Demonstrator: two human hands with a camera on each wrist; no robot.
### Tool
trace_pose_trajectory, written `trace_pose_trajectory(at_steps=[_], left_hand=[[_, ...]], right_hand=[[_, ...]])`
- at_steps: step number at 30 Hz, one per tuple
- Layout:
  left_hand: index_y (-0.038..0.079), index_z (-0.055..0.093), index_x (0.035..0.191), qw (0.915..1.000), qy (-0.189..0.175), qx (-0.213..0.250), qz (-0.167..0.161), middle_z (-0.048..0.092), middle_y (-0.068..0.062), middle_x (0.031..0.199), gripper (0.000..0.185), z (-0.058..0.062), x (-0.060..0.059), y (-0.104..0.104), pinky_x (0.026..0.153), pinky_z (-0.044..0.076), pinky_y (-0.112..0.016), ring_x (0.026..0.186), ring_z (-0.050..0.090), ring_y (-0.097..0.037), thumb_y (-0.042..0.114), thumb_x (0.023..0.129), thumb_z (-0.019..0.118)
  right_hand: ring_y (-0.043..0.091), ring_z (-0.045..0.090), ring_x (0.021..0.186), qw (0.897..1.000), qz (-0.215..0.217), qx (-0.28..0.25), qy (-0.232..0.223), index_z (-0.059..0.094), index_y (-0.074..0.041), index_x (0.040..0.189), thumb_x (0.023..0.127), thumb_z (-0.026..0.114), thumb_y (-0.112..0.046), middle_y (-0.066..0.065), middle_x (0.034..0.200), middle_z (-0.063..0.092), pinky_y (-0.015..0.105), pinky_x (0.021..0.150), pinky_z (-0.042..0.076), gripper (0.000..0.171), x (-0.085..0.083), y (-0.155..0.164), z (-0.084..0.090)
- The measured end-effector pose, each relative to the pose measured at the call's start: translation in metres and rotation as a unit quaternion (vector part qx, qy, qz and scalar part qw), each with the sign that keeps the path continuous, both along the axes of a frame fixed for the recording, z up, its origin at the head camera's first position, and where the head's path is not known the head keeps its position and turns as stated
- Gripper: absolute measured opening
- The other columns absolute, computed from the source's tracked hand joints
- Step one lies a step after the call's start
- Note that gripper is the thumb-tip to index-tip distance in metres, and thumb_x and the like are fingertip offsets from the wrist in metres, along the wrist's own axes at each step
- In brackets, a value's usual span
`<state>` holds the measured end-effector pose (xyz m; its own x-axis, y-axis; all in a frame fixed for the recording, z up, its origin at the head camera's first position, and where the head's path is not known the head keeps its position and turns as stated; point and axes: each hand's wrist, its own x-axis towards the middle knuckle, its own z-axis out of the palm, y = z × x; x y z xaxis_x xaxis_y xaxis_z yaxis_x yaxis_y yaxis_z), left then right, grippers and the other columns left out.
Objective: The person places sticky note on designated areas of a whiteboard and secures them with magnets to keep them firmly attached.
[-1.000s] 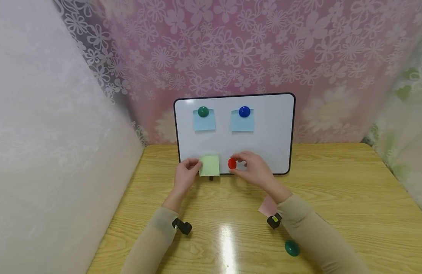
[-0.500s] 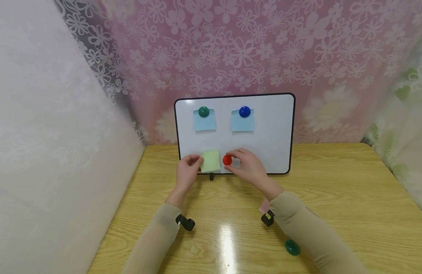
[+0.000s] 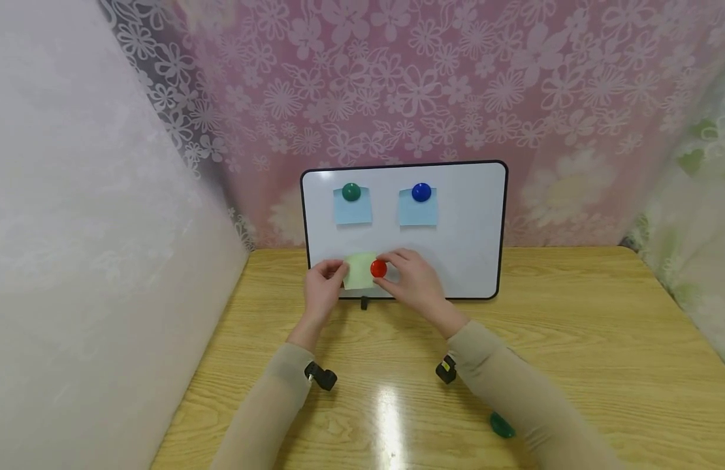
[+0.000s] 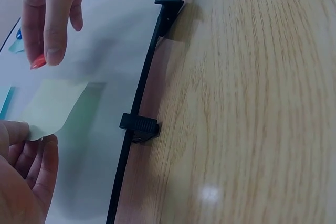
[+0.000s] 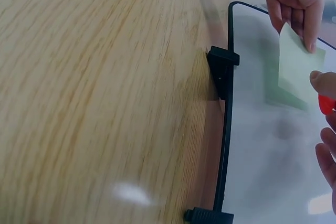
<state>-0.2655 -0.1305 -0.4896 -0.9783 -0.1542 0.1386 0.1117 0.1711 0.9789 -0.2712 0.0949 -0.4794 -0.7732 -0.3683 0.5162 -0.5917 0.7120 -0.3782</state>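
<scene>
Left hand [image 3: 322,292]: grip pinches the green note [image 3: 359,271] flat at the whiteboard [image 3: 462,215]'s 7 o'clock.
Right hand [image 3: 414,284]: grip clamps the red magnet [image 3: 378,268], just at the note's 3 o'clock edge.
Advice: centre magnet near the note's top, then release.

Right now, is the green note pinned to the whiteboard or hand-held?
Hand-held: the left hand pinches the green note; the red magnet sits at its edge, gripped by the right hand.

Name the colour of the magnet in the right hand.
Red magnet, clearest in the head view.
</scene>
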Motion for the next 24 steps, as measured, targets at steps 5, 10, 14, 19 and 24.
trace_pose_trajectory(at_steps=[5, 10, 14, 19, 24], left_hand=[[0.006, 0.08, 0.11, 0.9996, 0.004, -0.024, 0.018, 0.075, -0.008, 0.102, 0.019, 0.0, -0.004, 0.0, 0.07, 0.058, -0.032, 0.089, 0.068, -0.023, 0.023, 0.102, 0.077], [0.007, 0.081, 0.108, 0.9984, 0.014, -0.045, 0.033, 0.076, -0.006, 0.102, 0.018, -0.001, -0.01, -0.001, 0.07, 0.054, -0.026, 0.089, 0.066, -0.02, 0.024, 0.101, 0.077], [0.006, 0.081, 0.108, 0.9978, 0.02, -0.047, 0.043, 0.076, -0.007, 0.102, 0.019, 0.0, -0.014, -0.002, 0.071, 0.053, -0.028, 0.09, 0.066, -0.021, 0.022, 0.101, 0.078], [0.005, 0.081, 0.11, 0.997, 0.02, -0.054, 0.051, 0.076, -0.008, 0.103, 0.02, 0.001, -0.017, -0.002, 0.072, 0.053, -0.027, 0.091, 0.066, -0.022, 0.023, 0.102, 0.076], [0.006, 0.081, 0.11, 0.9966, 0.014, -0.058, 0.056, 0.076, -0.007, 0.104, 0.02, 0.003, -0.019, -0.001, 0.072, 0.054, -0.027, 0.092, 0.066, -0.021, 0.024, 0.103, 0.076]], right_hand=[[0.028, 0.065, 0.115, 1.0, -0.004, 0.002, 0.016, 0.075, -0.009, 0.127, 0.09, 0.09, -0.032, 0.008, 0.123, 0.071, 0.042, 0.096, 0.057, 0.045, -0.005, -0.009, 0.001], [0.028, 0.065, 0.116, 1.0, -0.013, 0.014, 0.022, 0.075, -0.01, 0.129, 0.091, 0.09, -0.032, 0.007, 0.124, 0.07, 0.041, 0.095, 0.058, 0.046, -0.009, -0.015, 0.003], [0.028, 0.065, 0.117, 0.999, -0.017, 0.02, 0.021, 0.074, -0.01, 0.13, 0.091, 0.089, -0.032, 0.008, 0.125, 0.07, 0.041, 0.097, 0.057, 0.047, -0.012, -0.021, 0.005], [0.028, 0.065, 0.116, 0.999, -0.021, 0.019, 0.022, 0.074, -0.01, 0.129, 0.092, 0.089, -0.031, 0.008, 0.124, 0.07, 0.041, 0.099, 0.056, 0.045, -0.014, -0.029, 0.009], [0.028, 0.064, 0.116, 0.999, -0.029, 0.024, 0.025, 0.075, -0.01, 0.128, 0.093, 0.088, -0.03, 0.007, 0.123, 0.07, 0.041, 0.1, 0.055, 0.043, -0.017, -0.037, 0.014]])
